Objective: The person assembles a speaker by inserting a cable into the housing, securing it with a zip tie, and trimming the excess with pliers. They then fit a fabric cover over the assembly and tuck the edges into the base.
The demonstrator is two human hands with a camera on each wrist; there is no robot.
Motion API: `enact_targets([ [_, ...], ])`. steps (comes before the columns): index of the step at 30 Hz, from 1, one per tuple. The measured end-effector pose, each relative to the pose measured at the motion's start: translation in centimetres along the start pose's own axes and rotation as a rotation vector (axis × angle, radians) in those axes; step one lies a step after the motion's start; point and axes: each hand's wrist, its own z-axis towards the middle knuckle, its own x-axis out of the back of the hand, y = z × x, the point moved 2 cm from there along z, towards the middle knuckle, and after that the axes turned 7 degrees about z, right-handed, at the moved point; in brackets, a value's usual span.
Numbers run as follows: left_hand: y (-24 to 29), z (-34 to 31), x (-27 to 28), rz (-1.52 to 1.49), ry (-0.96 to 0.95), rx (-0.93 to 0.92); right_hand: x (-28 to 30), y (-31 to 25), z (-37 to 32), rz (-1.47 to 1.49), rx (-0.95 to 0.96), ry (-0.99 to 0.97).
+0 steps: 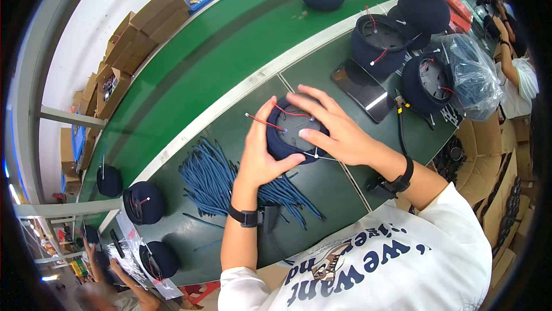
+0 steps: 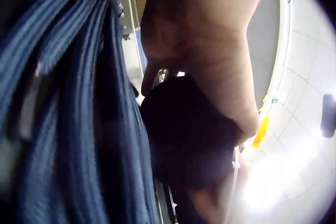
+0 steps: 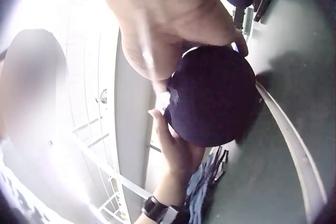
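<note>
A round, navy fabric-covered housing [image 1: 278, 149] with a dark plastic face [image 1: 292, 132] is between both hands above the green worktable. My left hand [image 1: 256, 155] grips its left side, thumb along the near edge. On the other side my right hand [image 1: 342, 135] holds it, the thumb on the plastic face and the fingers over the far rim. Red wires [image 1: 264, 121] with white connectors come out of the face. A white cable tie [image 1: 315, 153] shows at the near edge. In the right wrist view the housing's rounded fabric side [image 3: 215, 98] shows, with the left hand [image 3: 178, 150] beneath it.
A pile of blue cords [image 1: 207, 176] lies left of the hands. A phone [image 1: 362, 89], cutters with yellow-black handles [image 1: 401, 118] and more such housings [image 1: 376, 43] are at the right. Beyond the white edge runs a green belt [image 1: 190, 75]. Other people work at both sides.
</note>
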Motion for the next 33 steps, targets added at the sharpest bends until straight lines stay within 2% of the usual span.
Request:
enact_targets([
  [1,0.4,0.1,0.9,0.075,-0.005,-0.01,0.1,-0.3,-0.2,0.077,0.008,0.048],
  [2,0.4,-0.2,1.9,0.077,0.244,0.05,0.9,-0.5,-0.6,0.083,0.004,0.07],
  [4,-0.1,-2.3,4.4,0.398,0.488,-0.077,4.1,-1.2,-2.6,0.099,-0.01,0.114],
  [5,2.6,-1.3,4.6,0.362,0.519,-0.209,5.3,-3.1,-3.3,-0.067,-0.017,-0.016],
  [8,7.7,0.3,2.1,0.301,0.065,-0.419,3.7,-5.4,-5.4,-0.405,0.028,-0.153],
  [10,6.7,-0.3,-0.2,0.333,-0.058,-0.476,3.3,-5.2,-5.7,-0.422,0.056,-0.152],
  [18,3.8,-1.8,-0.3,0.38,0.159,-0.427,4.2,-5.8,-5.7,-0.426,0.083,-0.239],
  [20,3.8,-2.0,0.0,0.39,0.21,-0.4,4.8,-4.6,-5.5,-0.082,-0.001,-0.176],
  [21,3.2,-2.8,0.5,0.309,0.265,-0.248,5.2,-3.6,-5.3,0.09,-0.046,-0.146],
  [22,2.3,-2.9,1.5,0.259,0.288,-0.152,5.9,-1.8,-4.9,0.231,0.0,-0.067],
  [24,1.4,-2.1,3.1,0.2,0.064,0.05,6.2,0.9,-3.9,0.689,-0.21,0.029],
  [25,0.5,-1.5,3.2,0.196,-0.062,0.134,6.1,1.5,-3.2,0.528,-0.249,-0.032],
  [28,0.0,-0.1,1.3,-0.082,-0.107,0.059,3.5,1.2,-2.0,0.168,-0.126,-0.224],
  [29,0.0,0.3,0.7,-0.078,-0.195,0.072,2.6,1.1,-1.5,-0.027,-0.094,-0.24],
  [33,-1.0,0.0,-1.6,-0.099,-0.065,0.057,1.5,1.5,-0.7,-0.049,-0.059,-0.181],
])
